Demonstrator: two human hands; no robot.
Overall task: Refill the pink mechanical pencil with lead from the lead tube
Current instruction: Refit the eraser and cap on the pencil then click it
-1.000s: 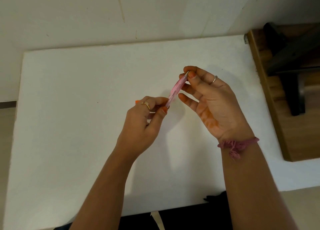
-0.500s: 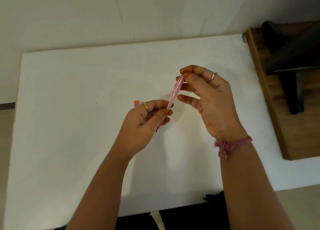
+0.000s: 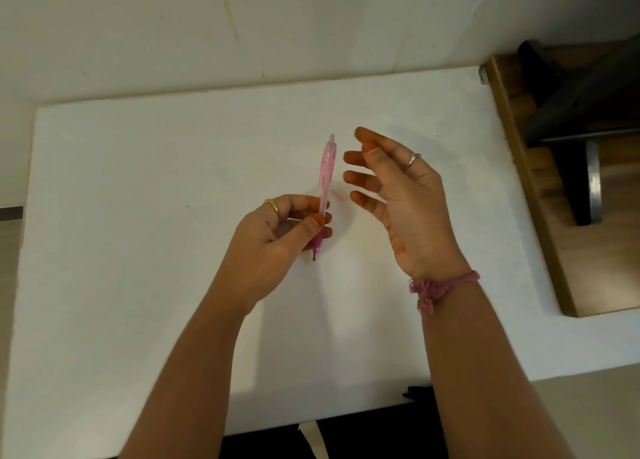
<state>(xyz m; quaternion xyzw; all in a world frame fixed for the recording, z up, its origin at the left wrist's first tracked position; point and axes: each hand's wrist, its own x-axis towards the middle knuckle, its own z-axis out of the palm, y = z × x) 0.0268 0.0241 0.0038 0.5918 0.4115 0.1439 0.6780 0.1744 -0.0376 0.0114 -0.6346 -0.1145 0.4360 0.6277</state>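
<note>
1. Left hand (image 3: 273,240) is pinching the translucent pink plastic mechanical pencil (image 3: 326,178) down by its darker pink grip, thumb on top and fingers curled under. There's a gold ring (image 3: 272,205) on that hand.
2. The pencil stands nearly upright in view, pale cap end at 12 o'clock, dark tip at 6 o'clock, held above the flat white tabletop (image 3: 138,251).
3. There's small dark print running along the barrel, way too blurry to read, so no brand from me.
4. Right hand (image 3: 405,195) sits at 3 o'clock of the pencil, just beside it but not touching, fingers spread loose and holding nothing. Silver ring (image 3: 414,161) on one finger, frayed pink thread bracelet (image 3: 443,285) on the wrist.
5. A faint pink smear (image 3: 336,194) shows between pencil and right fingers, can't tell what it is.
6. Out at 2 o'clock, a brown wooden furniture piece (image 3: 519,168) butts against the table edge.
</note>
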